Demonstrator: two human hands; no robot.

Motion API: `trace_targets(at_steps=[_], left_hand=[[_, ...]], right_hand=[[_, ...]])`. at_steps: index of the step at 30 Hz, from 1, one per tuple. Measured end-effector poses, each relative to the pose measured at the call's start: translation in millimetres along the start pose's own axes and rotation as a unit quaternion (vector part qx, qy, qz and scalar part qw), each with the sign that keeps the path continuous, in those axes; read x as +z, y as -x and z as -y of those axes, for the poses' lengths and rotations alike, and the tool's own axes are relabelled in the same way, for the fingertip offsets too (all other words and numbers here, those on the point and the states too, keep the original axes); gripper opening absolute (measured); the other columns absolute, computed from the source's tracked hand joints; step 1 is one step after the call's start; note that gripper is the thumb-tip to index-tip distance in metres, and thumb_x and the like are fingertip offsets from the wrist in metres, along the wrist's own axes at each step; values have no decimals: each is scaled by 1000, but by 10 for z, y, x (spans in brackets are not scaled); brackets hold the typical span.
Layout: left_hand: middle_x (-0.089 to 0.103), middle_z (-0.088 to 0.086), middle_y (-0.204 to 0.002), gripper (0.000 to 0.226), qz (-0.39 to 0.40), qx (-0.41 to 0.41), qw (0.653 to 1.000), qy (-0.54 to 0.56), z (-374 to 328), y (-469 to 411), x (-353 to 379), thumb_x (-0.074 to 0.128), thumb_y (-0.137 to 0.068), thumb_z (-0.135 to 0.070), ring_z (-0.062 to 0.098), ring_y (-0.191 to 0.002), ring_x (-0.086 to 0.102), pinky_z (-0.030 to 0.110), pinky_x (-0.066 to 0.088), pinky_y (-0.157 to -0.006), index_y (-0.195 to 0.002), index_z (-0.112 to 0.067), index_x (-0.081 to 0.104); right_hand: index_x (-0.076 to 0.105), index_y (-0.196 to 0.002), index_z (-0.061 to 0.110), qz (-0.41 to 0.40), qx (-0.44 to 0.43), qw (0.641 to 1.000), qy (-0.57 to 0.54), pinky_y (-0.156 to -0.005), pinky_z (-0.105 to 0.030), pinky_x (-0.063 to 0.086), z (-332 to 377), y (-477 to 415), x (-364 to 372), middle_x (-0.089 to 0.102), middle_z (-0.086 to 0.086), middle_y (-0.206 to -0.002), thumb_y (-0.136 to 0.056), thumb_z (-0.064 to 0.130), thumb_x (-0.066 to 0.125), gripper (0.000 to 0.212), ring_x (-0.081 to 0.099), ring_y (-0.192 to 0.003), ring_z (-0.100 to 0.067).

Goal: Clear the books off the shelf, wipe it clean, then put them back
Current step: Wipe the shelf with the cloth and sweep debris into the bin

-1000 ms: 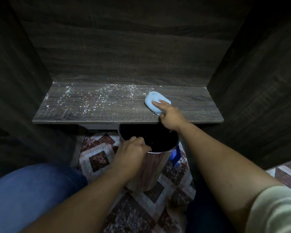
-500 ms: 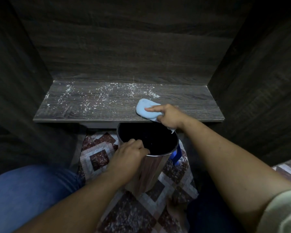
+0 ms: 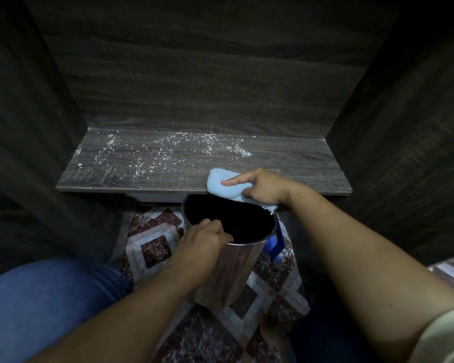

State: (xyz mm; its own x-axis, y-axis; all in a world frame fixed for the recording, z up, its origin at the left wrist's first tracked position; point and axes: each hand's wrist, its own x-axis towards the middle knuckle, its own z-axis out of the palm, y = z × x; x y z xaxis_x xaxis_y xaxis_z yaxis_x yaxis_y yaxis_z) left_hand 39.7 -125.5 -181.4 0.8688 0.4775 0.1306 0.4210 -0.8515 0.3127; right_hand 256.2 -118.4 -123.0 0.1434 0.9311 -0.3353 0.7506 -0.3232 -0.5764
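a dark wood-grain shelf (image 3: 286, 163) sits in a dark alcove. at its front edge the right hand (image 3: 265, 186) grips a light blue cloth (image 3: 220, 188), fingers curled around it and the index finger stretched flat across the top. 1 corner of the cloth hangs off the edge below the hand. white crumbs (image 3: 168, 148) lie scattered on the shelf to the left of that hand and beyond it, mostly toward the back wall. just below the cloth is the open mouth of a shiny metal bin (image 3: 236, 271), dark inside. the left hand (image 3: 202, 242) grips the bin's near rim, fingers curled over it. patterned floor tiles (image 3: 152, 247) lie underneath, and a blue-jeaned leg (image 3: 50, 305) is left of that hand.
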Motion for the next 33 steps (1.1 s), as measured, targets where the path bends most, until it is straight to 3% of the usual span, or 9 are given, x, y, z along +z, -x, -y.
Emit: trace_targets(at_steps=[3,6,9,12,14,17,22,27,33], left_hand=[[52,0,-72,34,13,-10,1000,4,7,2,0,75,-54,-2,22,-68,56,28,43,-50,-85,-17,75],[53,0,-72,34,12,-11,1000,16,21,-4,-17,67,-57,-7,22,-68,56,30,45,-51,-88,-19,76],[54,0,-74,35,18,-21,999,21,27,2,-35,67,-60,-5,23,-71,56,30,43,-54,-91,-20,75],[56,3,-92,39,29,-31,999,23,-16,0,-53,64,-76,-2,25,-91,54,31,41,-70,-110,-20,71],[54,3,-104,41,45,-35,998,16,-32,1,-58,56,-85,-4,23,-103,48,29,39,-78,-121,-22,65],[53,4,-106,41,47,-39,998,18,-33,2,-68,53,-86,-3,23,-105,47,30,39,-79,-121,-21,65],[56,8,-99,39,34,-39,998,19,1,4,-66,55,-81,-1,28,-98,51,33,42,-75,-114,-16,69],[54,6,-76,30,17,-37,999,19,49,24,-58,55,-68,-10,28,-74,55,30,39,-57,-89,-16,75],[54,5,-102,39,69,-57,996,-4,-6,-1,-132,52,-86,-8,26,-100,49,31,39,-75,-118,-25,66]], right_hand=[[61,-120,49,28,5,1000,-7,-85,-19,47,25,30,-52,46,6,-145,-88,3,48,58,59,-102,-10],[62,-121,48,31,9,999,-38,-79,-15,45,3,54,-164,53,15,-135,-89,5,49,55,58,-94,-4],[61,-122,46,-70,8,992,-106,-80,-23,49,-52,14,-217,58,12,-130,-88,3,49,55,64,-91,-15],[58,-129,34,-184,3,973,-141,-58,-16,46,-94,-52,-133,65,7,-108,-90,-1,45,55,59,-59,-9],[58,-132,24,-237,-4,968,-81,-85,-10,43,-127,-134,-7,61,0,-127,-88,-4,46,54,65,-96,-11],[52,-138,14,-240,-24,970,19,-111,-18,20,-213,-272,224,42,-16,-147,-87,-5,49,55,40,-137,-26],[33,-149,15,-167,-63,981,73,-116,-28,14,-140,-361,429,20,-20,-157,-92,-3,46,60,20,-145,-31],[47,-142,18,-138,-112,982,66,-115,-27,21,-63,-341,397,34,-14,-153,-87,-10,45,61,32,-141,-28],[60,-131,19,-107,-120,986,45,-114,-24,26,-6,-177,354,48,-9,-144,-81,-12,40,62,41,-136,-24]])
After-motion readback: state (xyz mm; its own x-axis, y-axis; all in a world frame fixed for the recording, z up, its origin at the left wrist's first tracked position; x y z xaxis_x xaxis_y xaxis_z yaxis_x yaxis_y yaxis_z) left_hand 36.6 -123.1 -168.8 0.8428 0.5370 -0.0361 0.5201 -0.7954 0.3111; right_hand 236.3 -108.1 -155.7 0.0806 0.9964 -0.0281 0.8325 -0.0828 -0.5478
